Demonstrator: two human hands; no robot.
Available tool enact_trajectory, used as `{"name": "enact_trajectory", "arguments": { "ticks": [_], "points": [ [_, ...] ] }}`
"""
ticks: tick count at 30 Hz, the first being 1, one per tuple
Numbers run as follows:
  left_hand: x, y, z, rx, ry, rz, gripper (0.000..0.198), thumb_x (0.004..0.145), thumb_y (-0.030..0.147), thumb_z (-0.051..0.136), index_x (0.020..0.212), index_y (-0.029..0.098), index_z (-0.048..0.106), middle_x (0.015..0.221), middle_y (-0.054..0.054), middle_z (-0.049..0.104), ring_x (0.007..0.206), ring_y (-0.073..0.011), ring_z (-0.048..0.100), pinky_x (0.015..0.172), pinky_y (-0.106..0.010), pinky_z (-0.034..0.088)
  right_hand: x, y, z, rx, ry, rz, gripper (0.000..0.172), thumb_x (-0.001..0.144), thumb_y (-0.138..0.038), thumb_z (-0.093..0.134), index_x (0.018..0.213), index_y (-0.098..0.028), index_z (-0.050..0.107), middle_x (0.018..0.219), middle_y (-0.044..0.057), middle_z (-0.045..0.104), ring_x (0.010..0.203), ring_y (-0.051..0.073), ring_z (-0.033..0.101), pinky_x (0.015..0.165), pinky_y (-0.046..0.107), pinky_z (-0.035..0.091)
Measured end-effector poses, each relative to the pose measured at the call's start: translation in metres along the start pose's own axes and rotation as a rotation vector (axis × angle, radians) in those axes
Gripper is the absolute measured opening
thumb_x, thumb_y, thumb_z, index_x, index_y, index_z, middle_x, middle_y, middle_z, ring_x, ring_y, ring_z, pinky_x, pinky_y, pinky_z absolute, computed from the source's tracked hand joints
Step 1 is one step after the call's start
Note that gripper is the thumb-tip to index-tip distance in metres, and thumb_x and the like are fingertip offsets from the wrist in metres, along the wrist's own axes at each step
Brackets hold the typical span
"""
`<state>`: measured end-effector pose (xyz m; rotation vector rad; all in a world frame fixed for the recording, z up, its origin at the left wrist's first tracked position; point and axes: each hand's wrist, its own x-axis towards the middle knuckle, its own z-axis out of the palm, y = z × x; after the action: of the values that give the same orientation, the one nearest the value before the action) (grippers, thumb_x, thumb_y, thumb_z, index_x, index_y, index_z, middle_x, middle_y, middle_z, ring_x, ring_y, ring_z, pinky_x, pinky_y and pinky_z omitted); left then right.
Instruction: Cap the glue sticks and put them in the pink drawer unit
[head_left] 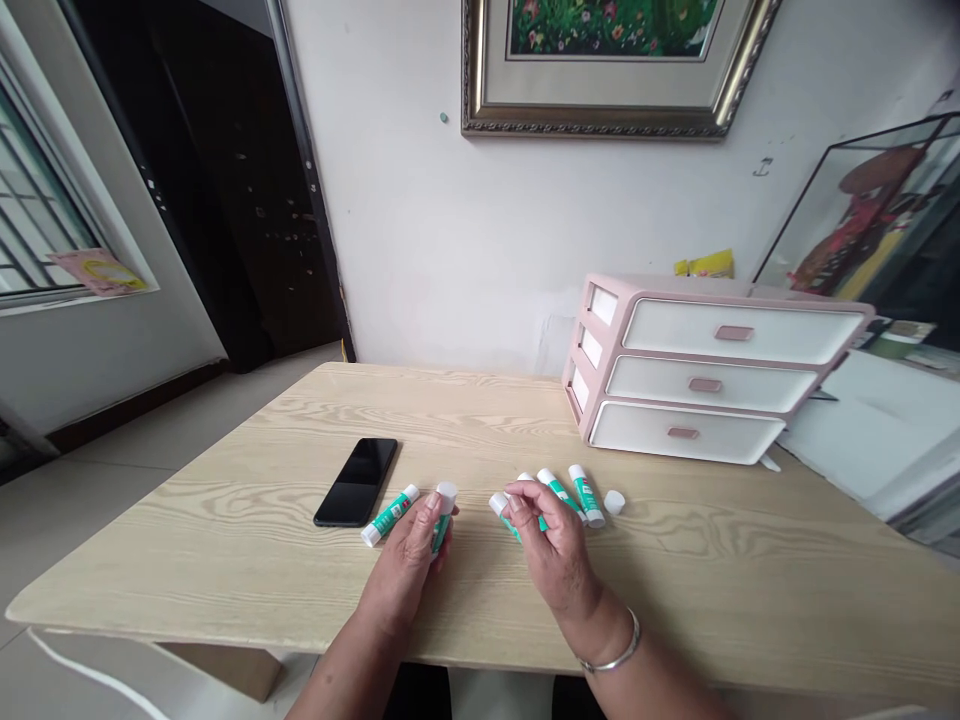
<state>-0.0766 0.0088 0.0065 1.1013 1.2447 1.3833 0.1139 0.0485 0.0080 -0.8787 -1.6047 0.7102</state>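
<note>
My left hand (417, 535) is closed around a green and white glue stick (442, 520), its white end pointing up. Beside that hand, to the left, another glue stick (391, 515) lies on the table. My right hand (551, 540) is curled with thumb and forefinger close together; whether anything is between them I cannot make out. Under and behind its fingers lie several glue sticks, partly covered by the hand. Of these, a glue stick (586, 496) at the right end shows fully. A loose white cap (614, 502) sits just right of it.
A black phone (357, 482) lies on the wooden table (697, 580) at the left. At the back right stands a pink and white drawer unit (705, 385), with a yellow packet (705, 264) behind its top. A glass case (870, 210) is farther right.
</note>
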Motion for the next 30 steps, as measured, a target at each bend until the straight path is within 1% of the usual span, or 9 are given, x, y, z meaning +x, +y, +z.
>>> {"name": "enact_trajectory", "arguments": {
  "ticks": [2, 5, 7, 10, 14, 18, 21, 26, 30],
  "points": [
    [0.001, -0.001, 0.000, 0.123, -0.034, -0.035, 0.033, 0.092, 0.054, 0.061, 0.102, 0.023, 0.066, 0.069, 0.005, 0.055, 0.059, -0.0127, 0.048, 0.056, -0.023, 0.039, 0.001, 0.007, -0.008, 0.016, 0.081, 0.010, 0.023, 0.100, -0.040, 0.057, 0.109, -0.023, 0.070, 0.099, 0.006, 0.073, 0.090, 0.021, 0.069, 0.081, 0.036, 0.058],
    [0.007, -0.006, 0.001, 0.261, -0.033, -0.012, 0.042, 0.092, 0.050, 0.061, 0.125, 0.025, 0.062, 0.078, 0.003, 0.063, 0.069, -0.0175, 0.058, 0.062, -0.026, 0.045, 0.006, 0.023, -0.030, -0.005, 0.214, 0.038, 0.029, 0.098, -0.044, 0.058, 0.113, -0.023, 0.070, 0.104, 0.009, 0.075, 0.095, 0.024, 0.070, 0.084, 0.038, 0.058],
    [0.012, -0.012, 0.003, 0.372, 0.012, 0.072, 0.045, 0.094, 0.046, 0.057, 0.132, 0.022, 0.060, 0.100, -0.004, 0.071, 0.090, -0.0232, 0.066, 0.078, -0.031, 0.050, 0.012, 0.034, -0.050, -0.090, 0.291, 0.054, 0.033, 0.095, -0.046, 0.059, 0.114, -0.021, 0.071, 0.104, 0.010, 0.075, 0.095, 0.026, 0.070, 0.083, 0.039, 0.058],
    [0.014, -0.016, 0.013, 0.606, 0.071, 0.163, 0.045, 0.097, 0.034, 0.050, 0.137, 0.016, 0.057, 0.130, -0.014, 0.067, 0.122, -0.0292, 0.061, 0.101, -0.037, 0.045, 0.020, 0.047, -0.083, -0.344, 0.348, 0.101, 0.036, 0.093, -0.044, 0.058, 0.114, -0.018, 0.071, 0.107, 0.012, 0.075, 0.097, 0.026, 0.069, 0.086, 0.040, 0.056],
    [0.008, -0.012, 0.031, 0.934, 0.065, 0.140, 0.045, 0.099, 0.023, 0.041, 0.142, 0.016, 0.051, 0.140, -0.017, 0.061, 0.118, -0.0286, 0.065, 0.095, -0.036, 0.047, 0.021, 0.054, -0.114, -0.673, 0.275, 0.203, 0.033, 0.090, -0.030, 0.051, 0.114, -0.018, 0.071, 0.115, 0.012, 0.073, 0.099, 0.025, 0.068, 0.092, 0.040, 0.053],
    [0.004, -0.007, 0.044, 1.168, 0.024, 0.134, 0.043, 0.101, 0.021, 0.037, 0.142, 0.020, 0.049, 0.137, -0.016, 0.061, 0.100, -0.0241, 0.071, 0.078, -0.031, 0.048, 0.015, 0.058, -0.123, -0.892, 0.162, 0.223, 0.037, 0.088, -0.020, 0.049, 0.115, -0.015, 0.073, 0.119, 0.014, 0.072, 0.114, 0.028, 0.065, 0.102, 0.040, 0.048],
    [0.005, -0.009, 0.047, 1.228, -0.014, 0.158, 0.042, 0.100, 0.021, 0.038, 0.141, 0.021, 0.050, 0.133, -0.015, 0.062, 0.095, -0.0235, 0.072, 0.074, -0.031, 0.047, 0.012, 0.066, -0.122, -1.020, 0.114, 0.220, 0.038, 0.088, -0.018, 0.050, 0.119, -0.012, 0.072, 0.119, 0.016, 0.072, 0.118, 0.030, 0.063, 0.106, 0.040, 0.045],
    [0.004, -0.012, 0.049, 1.239, -0.051, 0.212, 0.049, 0.096, 0.023, 0.049, 0.145, 0.025, 0.049, 0.131, -0.012, 0.062, 0.103, -0.0258, 0.071, 0.081, -0.032, 0.049, 0.007, 0.085, -0.123, -1.087, 0.054, 0.197, 0.037, 0.091, -0.018, 0.050, 0.122, -0.015, 0.070, 0.117, 0.015, 0.073, 0.117, 0.029, 0.063, 0.103, 0.037, 0.045],
    [-0.005, 0.000, 0.050, 1.229, -0.073, 0.235, 0.049, 0.093, 0.027, 0.055, 0.142, 0.026, 0.055, 0.129, -0.010, 0.064, 0.107, -0.0254, 0.069, 0.085, -0.031, 0.050, 0.007, 0.090, -0.125, -1.110, 0.037, 0.179, 0.033, 0.093, -0.023, 0.052, 0.120, -0.018, 0.071, 0.113, 0.014, 0.074, 0.111, 0.028, 0.066, 0.097, 0.035, 0.046]
  ]
}}
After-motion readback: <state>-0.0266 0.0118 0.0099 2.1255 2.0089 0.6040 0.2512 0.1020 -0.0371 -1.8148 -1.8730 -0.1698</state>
